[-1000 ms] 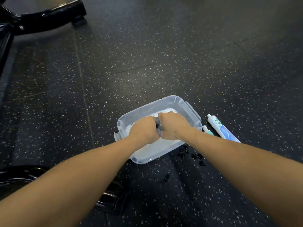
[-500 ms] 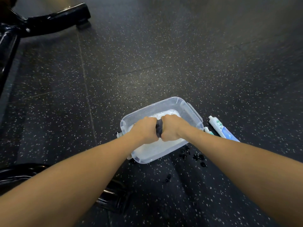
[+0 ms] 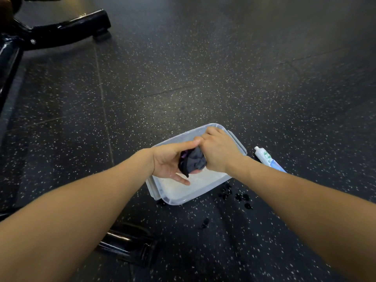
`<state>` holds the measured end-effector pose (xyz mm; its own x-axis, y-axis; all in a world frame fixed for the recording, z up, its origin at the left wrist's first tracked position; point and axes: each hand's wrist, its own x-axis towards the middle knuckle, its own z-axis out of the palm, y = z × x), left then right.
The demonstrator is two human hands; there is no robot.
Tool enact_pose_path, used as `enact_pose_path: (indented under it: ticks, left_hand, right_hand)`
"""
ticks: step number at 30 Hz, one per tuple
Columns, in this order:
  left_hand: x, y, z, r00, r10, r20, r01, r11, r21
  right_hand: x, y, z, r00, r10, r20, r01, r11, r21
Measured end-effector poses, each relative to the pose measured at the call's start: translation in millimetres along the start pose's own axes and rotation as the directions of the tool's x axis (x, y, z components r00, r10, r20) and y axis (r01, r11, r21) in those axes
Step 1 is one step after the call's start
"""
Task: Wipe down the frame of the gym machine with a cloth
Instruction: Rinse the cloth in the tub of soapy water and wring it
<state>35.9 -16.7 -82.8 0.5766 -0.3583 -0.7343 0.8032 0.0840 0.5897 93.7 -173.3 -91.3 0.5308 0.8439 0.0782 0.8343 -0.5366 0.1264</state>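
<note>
A dark grey wet cloth (image 3: 193, 161) is bunched up over a clear plastic tub (image 3: 236, 139) of milky water on the floor. My right hand (image 3: 219, 149) grips the cloth's right end from above. My left hand (image 3: 171, 159) lies turned palm-up under the cloth's left end, with its fingers straight beneath the cloth and its thumb stretched along the top. The gym machine's black frame (image 3: 61, 29) shows at the top left. Another black foot of the frame (image 3: 126, 245) lies on the floor under my left forearm.
A white and blue toothpaste tube (image 3: 268, 159) lies on the floor just right of the tub. Dark wet drops (image 3: 240, 197) spot the speckled black rubber floor (image 3: 203, 68) in front of the tub.
Both fists were clenched together around the cloth. Now my left hand has uncurled and turned palm-up, so the bunched cloth shows. The view has shifted slightly to the left.
</note>
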Motion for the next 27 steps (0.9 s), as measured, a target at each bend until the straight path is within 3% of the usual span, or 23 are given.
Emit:
enact_pose_path:
  ticks: [2, 7, 11, 15, 20, 24, 27]
  left_hand:
    - [0.7, -1.1, 1.2, 1.0, -0.001, -0.031, -0.002, 0.994, -0.108]
    - [2.9, -2.8, 12.7, 0.999, 0.042, 0.006, -0.039, 0.962, -0.271]
    - [1.7, -4.5, 16.2, 0.993, 0.057, 0.106, -0.015, 0.933, -0.361]
    - [3.0, -4.0, 19.3, 0.995, -0.038, 0.097, 0.053, 0.986, -0.16]
    - [10.9, -0.7, 27.4, 0.978, -0.061, -0.199, 0.101, 0.974, 0.201]
    - [14.6, 0.0, 33.3, 0.912, 0.169, -0.373, 0.086, 0.811, 0.579]
    - [20.5, -6.2, 36.3, 0.831, 0.412, -0.375, 0.113, 0.535, 0.837]
  right_hand:
    - [2.1, 1.1, 2.7, 0.988, -0.043, -0.15, 0.046, 0.999, 0.014]
    - [1.2, 5.3, 12.2, 0.934, -0.152, -0.322, 0.191, 0.977, 0.092]
    - [0.7, 12.6, 10.4, 0.929, -0.22, -0.298, 0.262, 0.959, 0.107]
    - [-1.6, 10.0, 5.5, 0.945, -0.243, -0.22, 0.271, 0.957, 0.107]
    - [-2.2, 3.0, 9.3, 0.973, -0.173, -0.155, 0.196, 0.969, 0.148]
    - [-2.1, -4.6, 7.5, 0.997, -0.083, -0.003, 0.083, 0.981, 0.176]
    - [1.3, -11.5, 2.5, 0.988, 0.021, 0.15, -0.034, 0.996, 0.084]
